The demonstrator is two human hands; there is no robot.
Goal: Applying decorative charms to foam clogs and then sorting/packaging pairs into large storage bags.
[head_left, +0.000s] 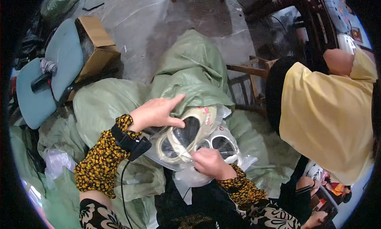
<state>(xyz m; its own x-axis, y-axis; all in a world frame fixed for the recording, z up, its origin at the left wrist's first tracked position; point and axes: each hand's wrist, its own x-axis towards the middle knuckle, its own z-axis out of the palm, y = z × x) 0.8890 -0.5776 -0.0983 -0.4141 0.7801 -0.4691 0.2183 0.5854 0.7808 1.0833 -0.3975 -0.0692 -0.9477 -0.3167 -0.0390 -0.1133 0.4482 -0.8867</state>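
Observation:
A clear plastic bag (214, 122) with cream-white shoes (186, 135), dark inside, lies over my lap at the mouth of a green woven sack (194, 62). More white shoes (224, 143) show through the plastic on the right. My left hand (156, 113) is open, its thumb against a shoe and its index finger stretched along the sack's edge. My right hand (210, 163) is closed at the near side of the bag, gripping its plastic. The tips of its fingers are hidden.
More full green sacks (107, 100) lie around me. At the left stand a blue-grey chair (63, 50) with a dark object on it and a cardboard box (97, 42). Near the right, a person in yellow cloth (325, 122) sits; another person's hand (315, 220) shows below.

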